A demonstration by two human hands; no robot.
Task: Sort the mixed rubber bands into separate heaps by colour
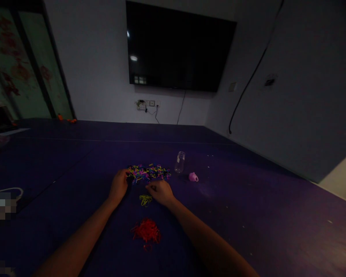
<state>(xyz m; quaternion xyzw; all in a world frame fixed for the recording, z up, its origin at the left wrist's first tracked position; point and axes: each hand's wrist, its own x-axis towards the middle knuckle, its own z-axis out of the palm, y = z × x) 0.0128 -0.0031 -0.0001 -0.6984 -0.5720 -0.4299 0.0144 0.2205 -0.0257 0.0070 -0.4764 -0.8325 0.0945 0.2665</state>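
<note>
From where I stand, the person's two bare arms reach out low over a dark blue-purple floor [219, 215], both hands at a loose heap of small multicoloured rubber bands [144, 173]: yellow, pink and blue, spread sideways in a strip. The left hand [118, 186] is at the heap's left end, fingers bent and their tips at the bands; I can't tell whether they are pinching one. The right hand [161, 191] is just on the near side of the heap, towards its right end, fingers curled in and the thumb close to the forefinger. Whether anything is caught between them is too dim to see.

Just by the right fingertips, on the person's side, lies a small bunch of yellow rubber bands [145, 200]. Nearer still, between the forearms, there's a bigger, tangled pile of red rubber bands [147, 231], with a few strays at its near side.

Off the right end of the multicoloured heap stands a clear bottle [179, 162], its mouth uncovered. A pink cap with a loop [193, 177] lies to the right of the bottle and a little nearer the person, apart from it.

Beyond all this, the floor's far edge runs along the wall [98, 77] beneath a big black television [180, 46], with sockets [148, 103] and hanging cables below the screen.
</note>
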